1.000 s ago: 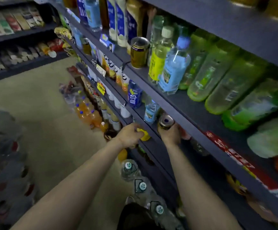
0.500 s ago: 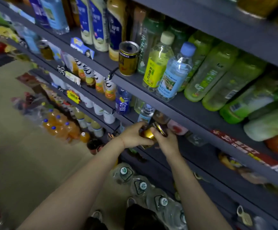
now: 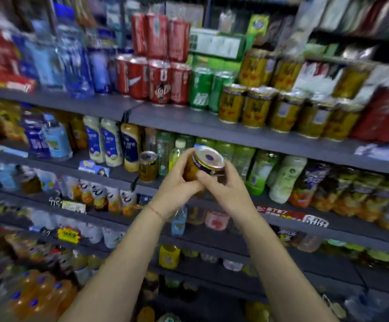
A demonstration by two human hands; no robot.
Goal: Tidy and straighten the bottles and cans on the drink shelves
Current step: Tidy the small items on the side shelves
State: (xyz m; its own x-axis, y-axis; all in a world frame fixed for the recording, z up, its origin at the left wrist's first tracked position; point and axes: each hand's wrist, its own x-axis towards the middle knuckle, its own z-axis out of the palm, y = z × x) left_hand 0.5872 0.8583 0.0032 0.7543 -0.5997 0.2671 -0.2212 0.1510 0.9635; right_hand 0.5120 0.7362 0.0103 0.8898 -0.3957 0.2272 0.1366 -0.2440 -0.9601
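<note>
I hold a short gold can (image 3: 204,165) with a silver top in both hands, in front of the middle shelf. My left hand (image 3: 177,184) wraps its left side and my right hand (image 3: 223,189) grips its right side and base. A matching gold can (image 3: 147,166) stands alone on the middle shelf (image 3: 114,173) just left of my hands. A row of the same gold cans (image 3: 281,110) lines the upper shelf (image 3: 189,119) to the right, beside green cans (image 3: 201,89) and red cans (image 3: 156,82).
Green and pale bottles (image 3: 272,173) fill the middle shelf behind and right of my hands. White and blue bottles (image 3: 105,141) stand to the left. Lower shelves hold pouches (image 3: 100,198) and small bottles; orange bottles (image 3: 38,296) sit low at left. The view is motion-blurred.
Both hands have lifted the gold can from the lower shelf up to the level of the middle shelf. My view has swung upward, bringing the upper can shelf into sight.
</note>
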